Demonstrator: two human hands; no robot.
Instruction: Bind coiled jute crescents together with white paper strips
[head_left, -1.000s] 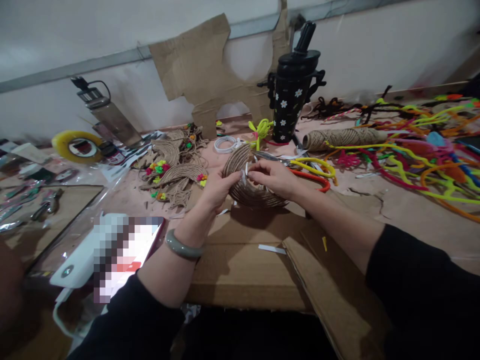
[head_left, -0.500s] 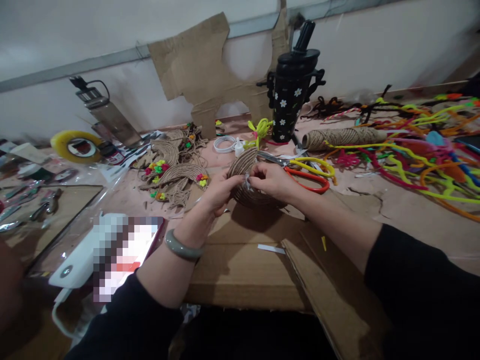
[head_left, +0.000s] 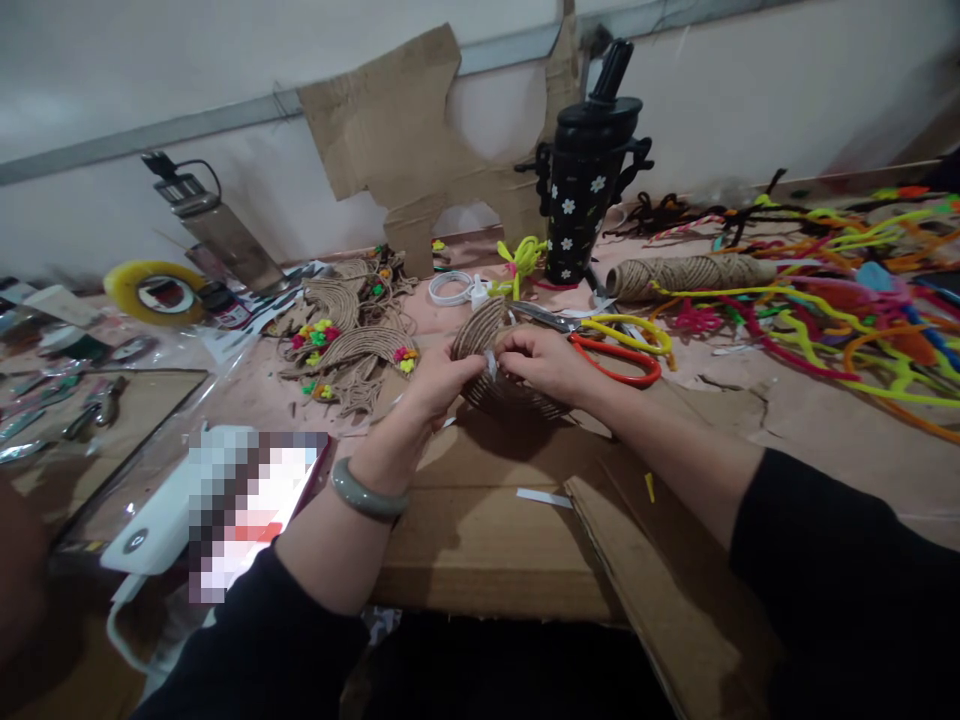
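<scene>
Over the cardboard [head_left: 480,530], our left hand [head_left: 441,382] grips the curved jute-cord bundle [head_left: 480,326] while our right hand [head_left: 546,362] pinches a white strip [head_left: 491,364] on it; an uneven tug could spread its strands.

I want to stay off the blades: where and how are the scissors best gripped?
Probably by the yellow loop and red loop of the scissors, coming from the right. Both loops face that way and look uncovered, while the blades point left, beyond the right hand, toward the coiled twine.
</scene>
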